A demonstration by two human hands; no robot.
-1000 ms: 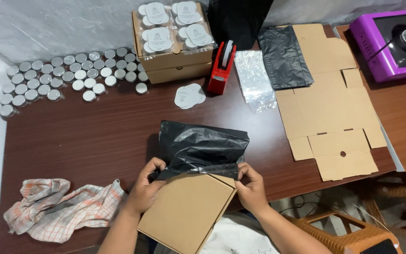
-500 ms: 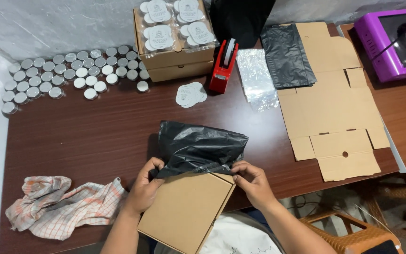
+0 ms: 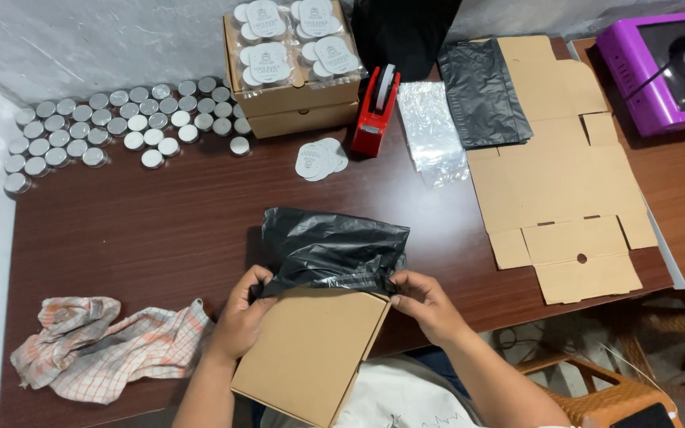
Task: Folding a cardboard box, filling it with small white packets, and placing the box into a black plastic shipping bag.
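The right hand (image 3: 426,305) has edged its pinch further along the mouth of the crumpled black plastic mailer bag (image 3: 331,250) since a second ago, and the flat closed brown cardboard box (image 3: 311,353) has slid a little deeper under the bag's lip.

The dark brown wooden table (image 3: 160,230) carries everything. Along its right edge lie flattened brown cardboard box blanks (image 3: 556,182), with a folded black plastic bag (image 3: 481,91) on their far end. At the far edge stand stacked cardboard cartons topped with white round labels (image 3: 291,59); a spread of small silver round tins (image 3: 97,131) fills the far left corner. A checked orange-and-white cloth (image 3: 105,349) lies crumpled at the near left corner.

The box juts over the table's near edge toward the person, its far end just inside the bag's opening, its long axis tilted from near-left to far-right. The bag lies straight beyond the box, away from the person. The left hand (image 3: 243,317) clamps the bag's mouth and the box's left far corner; the right pinches the bag's rim at the right far corner. Both sit equally close, one on each side of the opening.
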